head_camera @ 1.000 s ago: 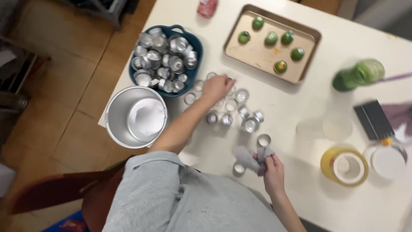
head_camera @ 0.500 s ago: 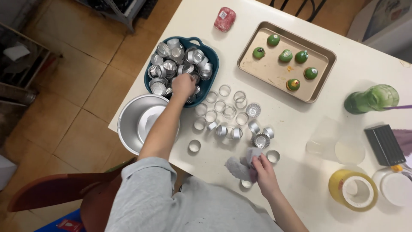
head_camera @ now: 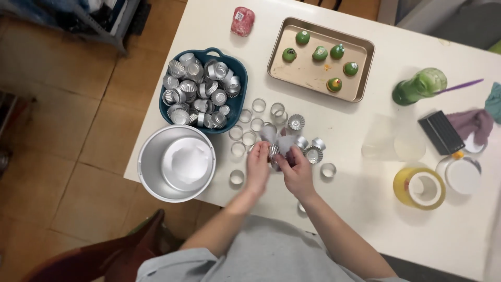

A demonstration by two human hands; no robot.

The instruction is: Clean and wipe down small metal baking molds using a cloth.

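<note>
White tabletop at frame centre: a small fluted tin is gripped in the left hand, a pale cloth pinched by the right hand. Wiping looks underway; next, the tin needs turning.

Small red wrapped package with white label at table's far edge
</note>
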